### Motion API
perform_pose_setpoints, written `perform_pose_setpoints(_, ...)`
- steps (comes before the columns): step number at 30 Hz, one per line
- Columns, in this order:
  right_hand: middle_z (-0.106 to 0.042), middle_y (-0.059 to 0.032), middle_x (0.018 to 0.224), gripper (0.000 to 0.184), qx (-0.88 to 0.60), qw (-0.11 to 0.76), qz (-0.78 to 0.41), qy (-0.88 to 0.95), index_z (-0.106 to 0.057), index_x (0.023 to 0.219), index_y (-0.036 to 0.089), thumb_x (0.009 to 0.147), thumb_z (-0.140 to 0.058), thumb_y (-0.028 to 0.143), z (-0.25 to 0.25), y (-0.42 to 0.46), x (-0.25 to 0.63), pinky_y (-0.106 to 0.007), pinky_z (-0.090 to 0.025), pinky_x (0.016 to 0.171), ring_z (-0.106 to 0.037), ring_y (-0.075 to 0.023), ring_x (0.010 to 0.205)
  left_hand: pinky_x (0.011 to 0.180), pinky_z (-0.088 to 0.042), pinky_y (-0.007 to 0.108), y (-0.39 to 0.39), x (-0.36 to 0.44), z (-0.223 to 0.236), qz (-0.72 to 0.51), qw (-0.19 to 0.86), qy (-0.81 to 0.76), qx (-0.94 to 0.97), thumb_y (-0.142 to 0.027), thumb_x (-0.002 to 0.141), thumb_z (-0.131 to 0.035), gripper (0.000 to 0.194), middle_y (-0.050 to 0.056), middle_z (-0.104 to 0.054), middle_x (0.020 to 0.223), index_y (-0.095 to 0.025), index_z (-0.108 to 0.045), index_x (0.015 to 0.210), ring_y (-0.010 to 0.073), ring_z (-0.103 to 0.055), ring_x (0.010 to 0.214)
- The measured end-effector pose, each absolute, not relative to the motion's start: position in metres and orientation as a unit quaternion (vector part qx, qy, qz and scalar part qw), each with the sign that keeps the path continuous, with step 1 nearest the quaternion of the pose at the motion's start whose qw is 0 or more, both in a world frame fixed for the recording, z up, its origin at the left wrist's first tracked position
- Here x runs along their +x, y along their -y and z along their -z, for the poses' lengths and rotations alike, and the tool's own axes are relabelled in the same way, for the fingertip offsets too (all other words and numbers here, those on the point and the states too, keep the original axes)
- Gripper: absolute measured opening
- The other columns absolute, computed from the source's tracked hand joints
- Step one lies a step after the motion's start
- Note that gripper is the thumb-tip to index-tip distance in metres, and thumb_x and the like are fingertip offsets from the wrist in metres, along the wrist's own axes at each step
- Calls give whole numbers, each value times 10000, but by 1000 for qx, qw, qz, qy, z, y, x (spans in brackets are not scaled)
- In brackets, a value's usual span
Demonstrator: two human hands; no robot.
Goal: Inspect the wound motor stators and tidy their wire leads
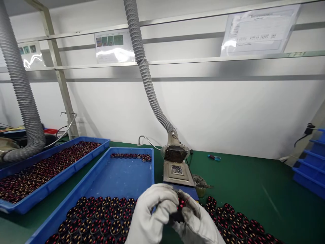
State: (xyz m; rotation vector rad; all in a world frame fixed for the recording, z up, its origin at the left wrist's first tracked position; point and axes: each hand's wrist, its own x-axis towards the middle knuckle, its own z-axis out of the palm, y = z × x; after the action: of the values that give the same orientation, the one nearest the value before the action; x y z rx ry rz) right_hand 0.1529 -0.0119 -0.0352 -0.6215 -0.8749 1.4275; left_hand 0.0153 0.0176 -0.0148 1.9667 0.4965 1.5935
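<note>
Both my hands wear white gloves and meet at the bottom centre of the head view. My left hand [153, 213] has its fingers curled and pinched on a small round black part with red dots [181, 204]. My right hand [196, 222] closes on the same part from the other side, its fingertips greyish with dirt. The gloves hide most of the part. Left of my hands, a blue tray [88, 188] holds rows of similar round parts [108, 213]. More such parts [233, 220] lie on the green table to the right.
Beyond my hands stands a metal-topped box [179, 174] with a square opening, under a grey extraction hose [149, 81]. Beside it is a small pot [200, 184]. A second full blue tray [50, 183] lies left. Small cutters [214, 157] lie behind; blue bins [309, 169] stand right.
</note>
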Motion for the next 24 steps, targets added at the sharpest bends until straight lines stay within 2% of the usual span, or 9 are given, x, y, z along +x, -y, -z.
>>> perform_pose_setpoints(2,-704,-64,791,332,-251,600,-654,386,-673,964,247,680,-735,406,35,13,155,-424,-538,671,-681,-244,743,708,-529,226,-16,13,17,-621,377,-220,651,-174,796,-518,167,16,-703,770,-204,-669,732,170,-656,772)
perform_pose_setpoints(5,-705,-60,776,322,-232,578,-680,388,-678,963,240,697,-718,418,33,12,158,-411,-543,646,-681,-234,724,614,-544,239,-9,12,13,-571,459,-273,624,-193,756,-599,176,40,-713,867,-206,-694,904,166,-656,672)
perform_pose_setpoints(7,-706,-57,786,308,-233,578,-681,384,-692,917,229,666,-748,398,30,11,157,-389,-546,647,-676,-224,721,669,-554,260,-5,13,8,-536,442,-266,668,-139,699,-656,308,55,-711,954,-225,-692,993,190,-666,752)
perform_pose_setpoints(8,-707,-55,800,307,-234,578,-685,377,-698,897,225,644,-768,384,29,11,155,-372,-548,649,-673,-216,721,734,-542,256,-5,15,6,-559,406,-242,681,-118,678,-666,258,45,-716,947,-235,-722,901,195,-663,813)
perform_pose_setpoints(12,-721,-29,809,309,-226,574,-719,320,-715,867,231,594,-814,335,22,18,151,-290,-548,637,-677,-165,683,730,-518,188,-9,14,4,-627,322,-189,684,-58,696,-569,231,-7,-709,703,-234,-716,718,154,-650,766)
perform_pose_setpoints(15,-737,-31,803,341,-187,548,-761,291,-723,881,228,582,-820,360,18,23,153,-234,-535,665,-688,-137,691,743,-527,192,-10,6,7,-617,320,-248,674,-55,721,-536,260,-13,-715,833,-251,-701,767,155,-655,824)
perform_pose_setpoints(18,-734,-58,891,326,-186,556,-752,301,-726,890,221,608,-798,369,19,21,155,-288,-535,758,-683,-187,826,896,-498,312,-8,2,10,-535,305,-272,739,-96,665,-676,398,25,-673,1109,-276,-673,1020,228,-612,1018)
perform_pose_setpoints(20,-727,-63,926,253,-205,572,-731,310,-726,863,212,644,-771,329,24,17,156,-343,-514,841,-659,-224,921,937,-470,355,-5,4,10,-509,281,-247,775,-125,591,-761,556,47,-657,1152,-281,-642,1111,259,-586,1065)
perform_pose_setpoints(24,-728,-57,863,164,-218,574,-726,311,-717,828,182,683,-738,256,33,11,158,-357,-481,889,-650,-209,921,871,-499,279,-3,11,3,-527,311,-249,751,-150,593,-783,415,72,-710,1034,-258,-719,988,238,-635,985)
